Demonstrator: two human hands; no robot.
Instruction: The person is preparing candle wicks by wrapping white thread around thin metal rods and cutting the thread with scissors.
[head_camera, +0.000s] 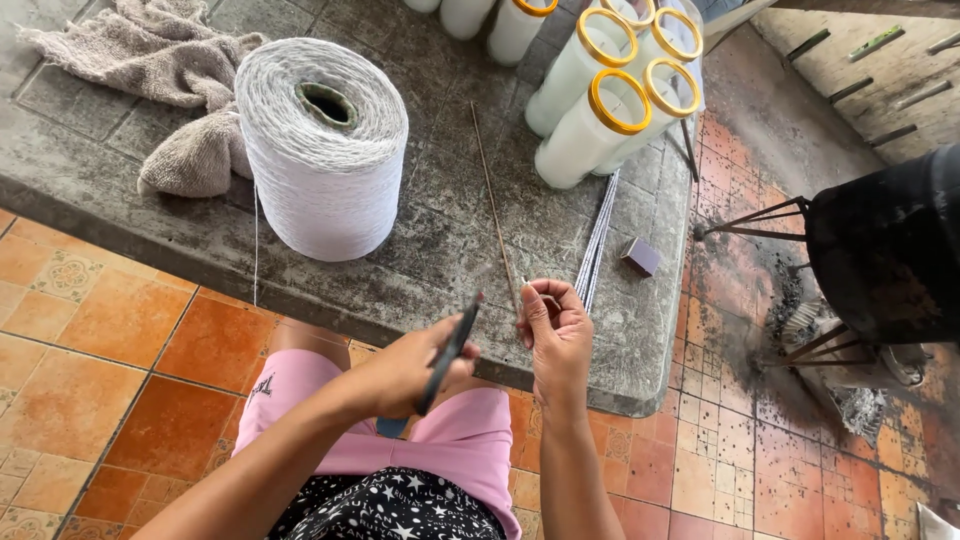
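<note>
Scissors (447, 355), dark-handled, are gripped in the left hand (405, 370) with fingers curled around them, tips pointing up. Right hand (557, 335) pinches a thin stick (495, 205) over the stone slab (100, 215), near the big white yarn cone (322, 150) and glass candle tubes (600, 110).

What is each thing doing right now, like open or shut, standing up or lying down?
Scissors: held in left hand, blades look shut.
Thin stick: pinched by right hand fingers, leaning over the slab.
Thread cone: upright on the slab, full.
Candle tubes: white, tilted together.
Cloth: crumpled.
Small box: closed, lying flat.
Black pot: on a metal stand.
</note>
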